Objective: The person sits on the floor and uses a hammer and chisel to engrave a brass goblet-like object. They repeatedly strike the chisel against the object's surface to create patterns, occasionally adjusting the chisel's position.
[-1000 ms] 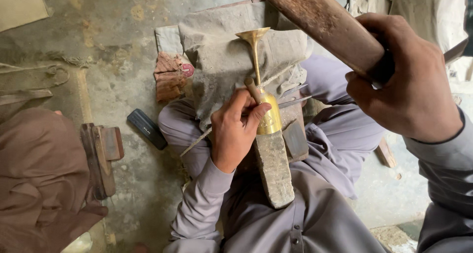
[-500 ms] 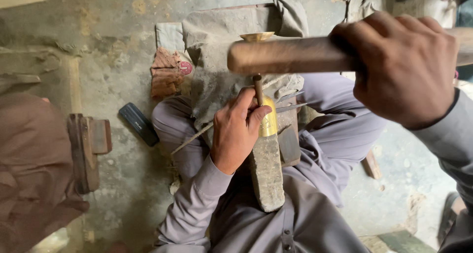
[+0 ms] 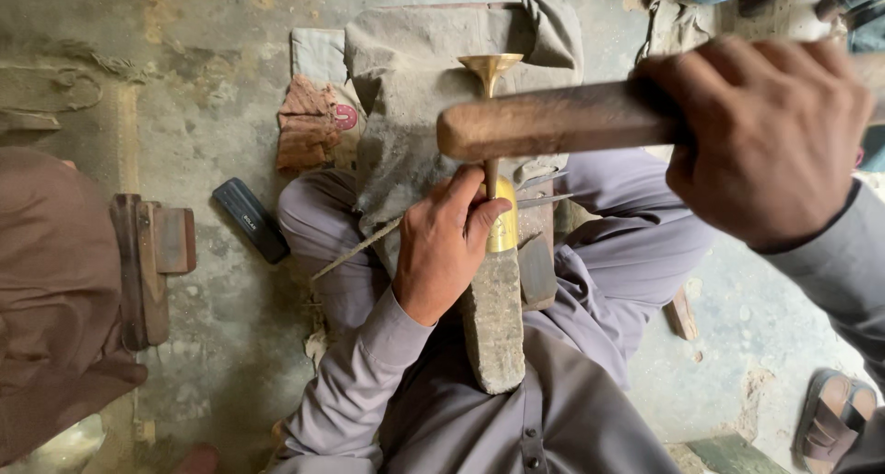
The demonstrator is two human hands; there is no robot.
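Head view looks straight down on a person seated on a grey concrete floor in grey clothing. Their left hand is clamped around the shiny lower body of a golden brass trumpet-shaped piece, whose flared mouth points away from the person over a dusty grey cloth. This brass piece lies along a long grey stone block resting between the person's legs. Their right hand is closed tight on a thick brown wooden handle, held level above the narrow stem of the brass piece. A thin metal rod lies slanted beside the left hand. On the floor to the left lie a dark rectangular case and a reddish folded rag.
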